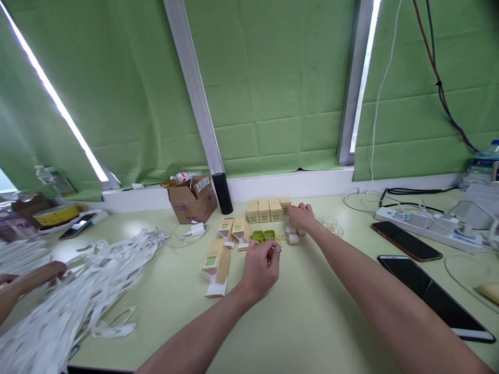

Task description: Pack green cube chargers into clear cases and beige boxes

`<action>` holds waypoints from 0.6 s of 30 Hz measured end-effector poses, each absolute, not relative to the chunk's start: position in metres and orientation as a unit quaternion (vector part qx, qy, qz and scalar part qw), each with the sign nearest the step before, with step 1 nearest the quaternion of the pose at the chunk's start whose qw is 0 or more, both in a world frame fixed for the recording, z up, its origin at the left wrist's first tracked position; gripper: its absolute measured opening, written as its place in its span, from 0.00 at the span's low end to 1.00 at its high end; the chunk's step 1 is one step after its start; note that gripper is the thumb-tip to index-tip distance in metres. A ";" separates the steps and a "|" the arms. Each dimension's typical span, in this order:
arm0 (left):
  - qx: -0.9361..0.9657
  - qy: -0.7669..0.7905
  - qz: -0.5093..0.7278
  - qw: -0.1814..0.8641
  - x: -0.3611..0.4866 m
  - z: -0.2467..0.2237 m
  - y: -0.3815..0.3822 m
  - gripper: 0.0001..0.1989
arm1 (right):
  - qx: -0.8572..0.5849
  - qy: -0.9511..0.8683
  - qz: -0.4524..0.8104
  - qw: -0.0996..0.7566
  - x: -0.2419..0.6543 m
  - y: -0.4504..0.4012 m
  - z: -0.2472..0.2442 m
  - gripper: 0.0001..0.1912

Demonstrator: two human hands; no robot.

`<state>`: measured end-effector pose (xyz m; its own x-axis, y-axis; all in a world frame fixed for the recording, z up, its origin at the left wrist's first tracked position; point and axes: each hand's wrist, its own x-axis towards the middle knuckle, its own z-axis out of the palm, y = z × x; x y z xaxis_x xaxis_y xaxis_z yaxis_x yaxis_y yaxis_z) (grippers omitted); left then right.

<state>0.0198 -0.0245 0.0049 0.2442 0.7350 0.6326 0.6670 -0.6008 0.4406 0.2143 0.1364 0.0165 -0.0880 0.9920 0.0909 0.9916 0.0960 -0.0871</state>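
The left hand [262, 262] is held over the desk [307, 317] with its fingers curled shut; whether anything is pinched cannot be told. Beyond it, two green containers [263, 236] are placed. Farther back, the rightmost small box [286, 203] of a row is touched by the right hand [302, 215]; how far its fingers are opened cannot be told.

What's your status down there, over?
Right hand at rightmost small box. Left hand pinched, contents unclear, near green containers. Pale rolls close by right hand.
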 end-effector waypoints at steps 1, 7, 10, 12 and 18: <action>0.789 0.444 0.422 0.042 0.020 0.004 -0.024 0.12 | -0.672 -0.738 -0.001 0.064 0.214 0.136 0.017 0.16; 0.812 0.435 0.386 0.051 0.020 0.000 -0.024 0.11 | -0.673 -0.734 -0.016 0.088 0.216 0.122 0.025 0.17; 0.833 0.427 0.347 0.055 0.021 -0.002 -0.024 0.10 | -0.685 -0.717 -0.045 0.121 0.214 0.102 0.032 0.23; 0.843 0.427 0.322 0.053 0.022 -0.004 -0.025 0.10 | -0.687 -0.712 -0.057 0.136 0.210 0.084 0.036 0.22; 0.852 0.450 0.267 0.016 0.023 -0.003 -0.026 0.11 | -0.655 -0.749 -0.016 0.096 0.193 0.011 0.025 0.14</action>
